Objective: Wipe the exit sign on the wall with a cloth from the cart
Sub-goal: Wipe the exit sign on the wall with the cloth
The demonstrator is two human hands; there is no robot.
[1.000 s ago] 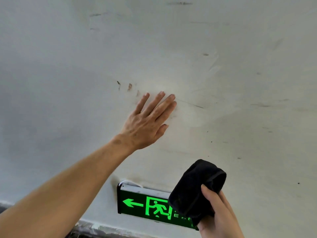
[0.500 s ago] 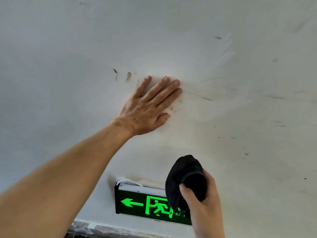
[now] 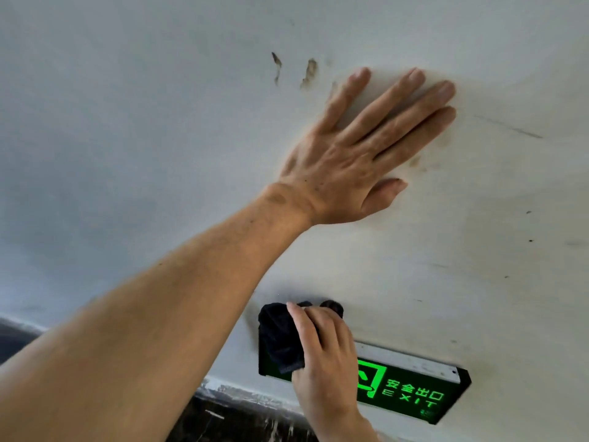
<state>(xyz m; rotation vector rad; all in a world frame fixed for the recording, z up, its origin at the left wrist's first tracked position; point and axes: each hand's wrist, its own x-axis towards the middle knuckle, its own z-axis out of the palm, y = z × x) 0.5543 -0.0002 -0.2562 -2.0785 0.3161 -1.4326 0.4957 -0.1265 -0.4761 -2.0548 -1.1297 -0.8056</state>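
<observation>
A green lit exit sign (image 3: pixel 411 393) with a black frame is mounted low on the white wall. My right hand (image 3: pixel 322 352) is shut on a black cloth (image 3: pixel 280 339) and presses it against the sign's left end, covering the arrow and part of the running figure. My left hand (image 3: pixel 360 154) lies flat on the wall above the sign, fingers spread, holding nothing. My left forearm crosses the view from the lower left.
The white wall (image 3: pixel 159 122) carries brown scuff marks (image 3: pixel 307 71) just left of my left fingertips and small dark specks at the right. A dark skirting strip (image 3: pixel 242 416) runs along the wall's bottom edge under the sign.
My right hand carried the black cloth from the sign's right part to its left end and pressed it on. The view closed in on the wall; my left hand stayed flat there.
</observation>
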